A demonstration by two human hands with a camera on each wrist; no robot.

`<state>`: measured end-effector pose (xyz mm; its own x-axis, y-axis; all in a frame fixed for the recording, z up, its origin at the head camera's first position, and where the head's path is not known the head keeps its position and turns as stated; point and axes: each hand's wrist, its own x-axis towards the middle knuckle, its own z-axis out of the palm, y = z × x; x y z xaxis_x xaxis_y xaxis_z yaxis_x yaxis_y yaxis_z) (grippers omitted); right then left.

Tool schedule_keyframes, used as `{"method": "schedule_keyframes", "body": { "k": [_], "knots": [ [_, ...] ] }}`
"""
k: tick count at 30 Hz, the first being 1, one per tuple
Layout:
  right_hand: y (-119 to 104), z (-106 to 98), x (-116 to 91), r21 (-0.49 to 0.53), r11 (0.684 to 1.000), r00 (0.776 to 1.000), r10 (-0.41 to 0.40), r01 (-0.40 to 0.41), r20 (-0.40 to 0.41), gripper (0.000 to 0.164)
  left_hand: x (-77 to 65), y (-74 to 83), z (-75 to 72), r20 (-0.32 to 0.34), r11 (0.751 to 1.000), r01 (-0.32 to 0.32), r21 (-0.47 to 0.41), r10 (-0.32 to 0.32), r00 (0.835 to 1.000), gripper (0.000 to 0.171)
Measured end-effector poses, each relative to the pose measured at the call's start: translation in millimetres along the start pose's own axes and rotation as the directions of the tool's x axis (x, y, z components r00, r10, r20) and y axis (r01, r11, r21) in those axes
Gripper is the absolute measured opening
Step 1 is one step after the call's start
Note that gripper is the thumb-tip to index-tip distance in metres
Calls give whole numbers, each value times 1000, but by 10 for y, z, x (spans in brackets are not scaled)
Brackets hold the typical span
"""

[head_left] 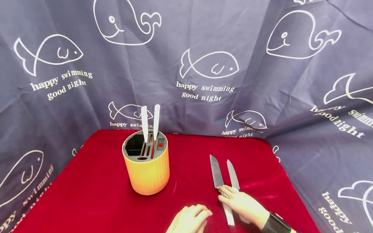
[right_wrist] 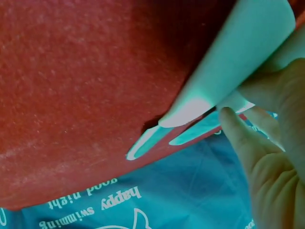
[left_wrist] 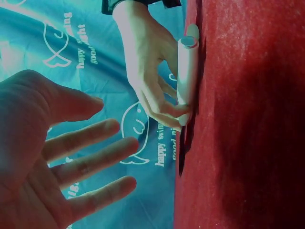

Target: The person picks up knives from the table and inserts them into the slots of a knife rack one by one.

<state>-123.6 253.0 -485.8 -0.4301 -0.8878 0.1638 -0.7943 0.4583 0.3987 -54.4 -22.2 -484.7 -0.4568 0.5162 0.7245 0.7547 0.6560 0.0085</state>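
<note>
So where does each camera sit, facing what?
On the head: faces forward and down at the red cloth; left hand and right hand show.
On the left wrist: faces across toward the knives; both hands show.
On the right wrist: faces along the knives toward the curtain; right hand shows.
Wrist views share the right hand.

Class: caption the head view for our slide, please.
Right hand touches larger knife beside smaller knife; left hand nearby, yellow holder further left, red cloth beneath.

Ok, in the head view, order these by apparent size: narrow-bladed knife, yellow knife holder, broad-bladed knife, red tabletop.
1. Red tabletop
2. Yellow knife holder
3. Broad-bladed knife
4. Narrow-bladed knife

The right hand partly covers both knives.
</note>
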Motion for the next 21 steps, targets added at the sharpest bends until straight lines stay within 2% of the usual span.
{"method": "schedule_keyframes", "body": {
  "k": [4, 11, 17, 21],
  "knots": [
    [-15, 15, 2, 40, 999, 1000, 25, -25, -6, 84, -11, 3, -16, 10, 1000, 17, 0, -17, 1000, 45],
    [-18, -2, 31, 168, 982, 996, 94, -91, -8, 91, -15, -6, -34, 25, 999, 29, -14, -28, 999, 46],
    [36, -6, 48, 174, 980, 985, 121, -98, -124, 81, -20, -17, -27, -18, 1000, 25, -13, -25, 1000, 45],
    [84, -19, 53, 170, 977, 977, 151, -125, -150, 87, -31, -28, -6, -40, 999, 27, -22, -28, 999, 38]
  ]
}}
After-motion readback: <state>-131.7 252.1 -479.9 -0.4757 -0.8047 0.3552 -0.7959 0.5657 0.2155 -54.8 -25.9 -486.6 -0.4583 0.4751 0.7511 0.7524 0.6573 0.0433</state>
